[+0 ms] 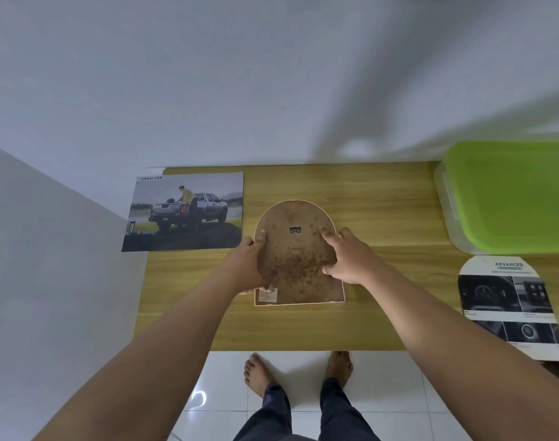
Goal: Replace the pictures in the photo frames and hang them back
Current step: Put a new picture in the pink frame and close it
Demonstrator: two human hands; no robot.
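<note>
An arch-shaped photo frame lies face down on the wooden table, its stained brown backing up with a small metal hanger near the top. My left hand grips the frame's left edge, thumb on the backing and fingers curled at the lower left corner. My right hand rests on the backing's right side, fingers spread and pressing. A rectangular picture of a pickup truck lies to the left. An arch-cut picture of car interiors lies at the right edge.
A clear plastic box with a green lid stands at the back right of the table. A white wall rises behind the table and on the left. My bare feet stand on white floor tiles at the table's front edge.
</note>
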